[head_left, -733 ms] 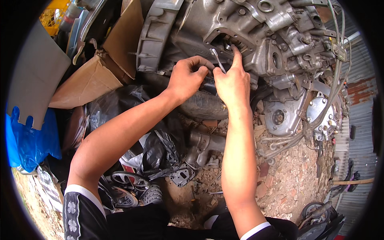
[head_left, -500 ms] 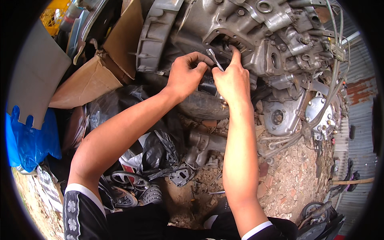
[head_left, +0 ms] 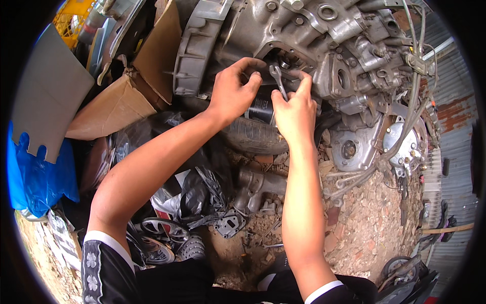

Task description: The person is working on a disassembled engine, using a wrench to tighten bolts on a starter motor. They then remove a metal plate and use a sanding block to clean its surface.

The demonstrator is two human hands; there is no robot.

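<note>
The right hand (head_left: 295, 110), clamped on a wrench (head_left: 280, 86), has curled its pointer back; the left hand's (head_left: 231, 90) fingertips have parted.

One fisheye view looks steeply down from the wearer's head, close over both forearms (head_left: 302, 202), facing the metal casing (head_left: 298, 36) and the rubble-strewn ground (head_left: 365, 223).
</note>
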